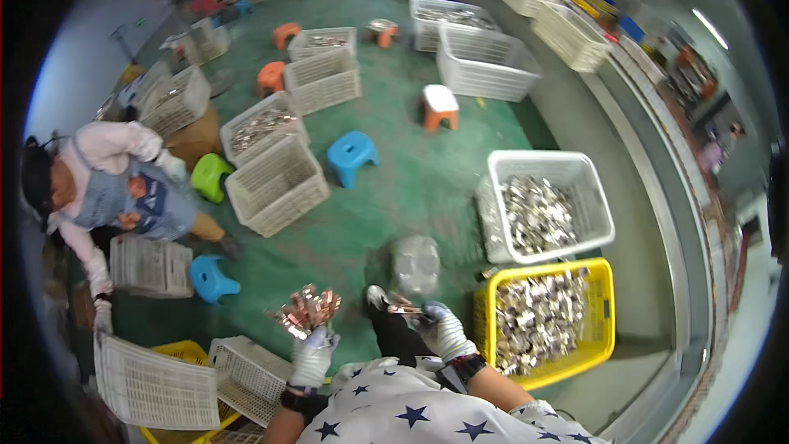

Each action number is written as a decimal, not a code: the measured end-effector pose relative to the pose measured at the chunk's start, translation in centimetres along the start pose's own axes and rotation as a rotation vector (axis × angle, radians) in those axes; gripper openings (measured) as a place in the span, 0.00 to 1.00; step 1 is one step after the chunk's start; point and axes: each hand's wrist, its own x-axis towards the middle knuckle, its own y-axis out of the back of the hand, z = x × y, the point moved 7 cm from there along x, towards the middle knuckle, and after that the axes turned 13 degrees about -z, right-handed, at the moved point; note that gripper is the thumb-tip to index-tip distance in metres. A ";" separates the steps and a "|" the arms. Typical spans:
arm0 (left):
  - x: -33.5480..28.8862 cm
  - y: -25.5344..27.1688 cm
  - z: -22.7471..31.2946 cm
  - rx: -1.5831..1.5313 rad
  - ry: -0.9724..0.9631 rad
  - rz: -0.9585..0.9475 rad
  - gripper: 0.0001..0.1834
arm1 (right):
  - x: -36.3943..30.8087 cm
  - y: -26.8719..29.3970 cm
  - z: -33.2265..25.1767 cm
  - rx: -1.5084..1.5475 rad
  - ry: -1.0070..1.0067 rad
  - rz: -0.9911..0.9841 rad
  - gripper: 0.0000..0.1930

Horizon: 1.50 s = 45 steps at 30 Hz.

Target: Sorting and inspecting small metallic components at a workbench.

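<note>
In my gloved left hand (314, 355) is a fanned bunch of shiny copper-coloured metal strips (307, 310), held upright with the fingers closed round its lower end. My right hand (444, 332), gloved in white and grey, pinches a few more copper-coloured strips (403, 308) that point left. Just to the right of that hand stands a yellow crate (608, 312) heaped with small silvery metal pieces (538, 321). Behind it is a white crate (604, 206) part filled with similar pieces (534, 214). A translucent grey stool (417, 263) sits on the floor ahead of my hands.
A person (123, 173) in an apron at the left holds a white perforated crate (156, 382). White crates (279, 185) and blue (353, 156), green (211, 175) and orange stools (272, 78) stand on the green floor. A low ledge (625, 132) runs along the right.
</note>
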 end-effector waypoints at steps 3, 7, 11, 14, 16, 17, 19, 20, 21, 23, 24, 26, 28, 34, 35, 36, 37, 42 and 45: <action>6.2 -1.6 5.5 0.016 -0.013 -0.082 0.20 | 7.3 -4.4 0.0 0.042 -0.001 -0.082 0.08; 13.4 -0.6 13.1 -0.040 -0.004 0.043 0.19 | 15.4 -16.6 -1.2 -0.120 -0.017 -0.171 0.07; 21.8 0.5 22.6 -0.087 -0.115 0.029 0.17 | 23.9 -24.7 -0.4 -0.235 -0.051 -0.203 0.07; 31.8 4.7 27.7 -0.067 -0.126 -0.017 0.15 | 29.9 -29.6 0.2 -0.299 -0.039 -0.185 0.08; 38.9 5.0 32.4 -0.094 -0.090 -0.032 0.14 | 34.5 -31.7 0.1 -0.278 -0.004 -0.148 0.09; 42.7 5.4 35.0 -0.086 -0.089 -0.002 0.13 | 37.1 -32.9 0.2 -0.277 0.040 -0.152 0.10; 51.1 7.9 39.8 -0.096 -0.069 -0.015 0.13 | 42.4 -34.4 0.2 -0.270 0.097 -0.138 0.11; 54.8 7.2 43.3 -0.059 -0.068 -0.008 0.15 | 45.0 -35.0 0.1 -0.263 0.159 -0.101 0.11; 59.2 7.6 46.8 -0.046 -0.113 -0.030 0.14 | 46.8 -36.9 0.3 -0.281 0.169 -0.009 0.11; 67.4 6.8 53.3 -0.113 -0.132 -0.026 0.10 | 50.3 -40.3 0.2 -0.179 0.219 -0.016 0.07; 72.0 6.8 56.9 -0.113 -0.140 -0.047 0.09 | 52.0 -42.2 0.5 -0.153 0.263 0.004 0.07; 82.0 8.5 63.0 -0.083 -0.094 0.001 0.09 | 55.1 -47.2 1.2 -0.184 0.359 -0.058 0.07; 89.9 12.6 68.7 -0.045 0.011 0.017 0.14 | 56.9 -53.4 1.8 -0.226 0.338 0.030 0.08; 101.5 24.7 77.8 0.332 0.011 0.394 0.24 | 64.1 -59.5 3.8 -0.210 0.258 0.194 0.12; 102.6 23.4 75.6 0.251 -0.043 0.321 0.09 | 64.7 -59.5 3.5 -0.243 0.300 0.251 0.11; 102.6 21.8 73.8 0.117 -0.113 0.264 0.05 | 65.3 -60.3 3.3 -0.246 0.324 0.278 0.11; 101.5 24.9 73.8 0.081 -0.118 0.279 0.06 | 66.8 -62.1 3.6 -0.284 0.305 0.221 0.11; 92.4 26.2 65.3 0.038 0.042 0.222 0.05 | 72.4 -60.7 4.2 -0.313 0.246 0.138 0.10; 84.2 32.0 59.5 0.305 0.140 0.187 0.08 | 78.9 -64.7 3.9 -1.095 0.366 -0.075 0.08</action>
